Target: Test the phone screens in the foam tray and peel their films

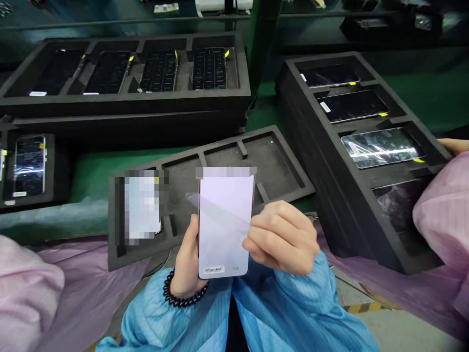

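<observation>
My left hand (pixel 186 259), with a black coiled band at the wrist, grips a smartphone (pixel 225 234) upright by its left edge. The phone's screen is lit pale white-lilac and carries a small barcode label near the bottom. A see-through film (pixel 212 208) slants across the screen and sticks out past its left edge. At the phone's right edge, my right hand (pixel 284 237) is closed in a pinch on the film. Beneath the phone lies a black foam tray (pixel 276 166), tilted on the bench, with a second lit phone (pixel 141 208) in its left compartment.
A stacked foam tray (pixel 128 100) with several phones stands at the back left. Another stack (pixel 304 146) with several phones is on the right. A smaller tray (pixel 60 166) sits far left. Pink sleeves of other people (pixel 445 210) show at both sides.
</observation>
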`<state>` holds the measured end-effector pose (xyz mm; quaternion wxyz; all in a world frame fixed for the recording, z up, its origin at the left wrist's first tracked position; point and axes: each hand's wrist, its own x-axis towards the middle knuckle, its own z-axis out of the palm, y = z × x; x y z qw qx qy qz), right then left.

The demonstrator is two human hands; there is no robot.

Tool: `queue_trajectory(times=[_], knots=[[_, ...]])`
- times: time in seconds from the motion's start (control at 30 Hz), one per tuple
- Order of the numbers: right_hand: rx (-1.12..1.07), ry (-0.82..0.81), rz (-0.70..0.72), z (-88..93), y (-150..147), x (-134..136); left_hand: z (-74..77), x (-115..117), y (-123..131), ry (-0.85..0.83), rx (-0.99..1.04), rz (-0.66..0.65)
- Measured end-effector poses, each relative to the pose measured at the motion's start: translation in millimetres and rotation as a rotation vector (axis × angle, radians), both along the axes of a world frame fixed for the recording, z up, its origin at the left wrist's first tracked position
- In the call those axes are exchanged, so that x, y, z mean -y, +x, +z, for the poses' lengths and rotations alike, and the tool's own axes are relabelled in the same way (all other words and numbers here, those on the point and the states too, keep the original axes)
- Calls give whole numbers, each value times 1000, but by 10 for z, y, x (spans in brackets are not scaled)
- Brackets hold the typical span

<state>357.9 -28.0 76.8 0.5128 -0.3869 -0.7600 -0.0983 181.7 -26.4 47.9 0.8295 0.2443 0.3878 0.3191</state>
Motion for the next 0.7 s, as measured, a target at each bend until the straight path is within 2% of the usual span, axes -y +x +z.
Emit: queue_trajectory(times=[0.1,0.23,0.33,0.43,0.53,0.63,0.7], knots=[[-74,16,21,1,-9,65,-2,66,-18,-80,11,41],[-129,23,26,-8,-45,120,-21,124,-35,-41,44,54],[-178,44,-6,21,-71,128,53,111,-29,-52,109,-12],[-128,55,17,51,-69,139,191,76,-20,-84,185,-128],[-129,84,24,42,-49,169,280,47,-17,-101,216,-178],[-131,98,-2,24,-24,160,258,26,8,-51,186,-182],[-91,98,-44,46,-11,100,200,14,49,64,34,-148]])
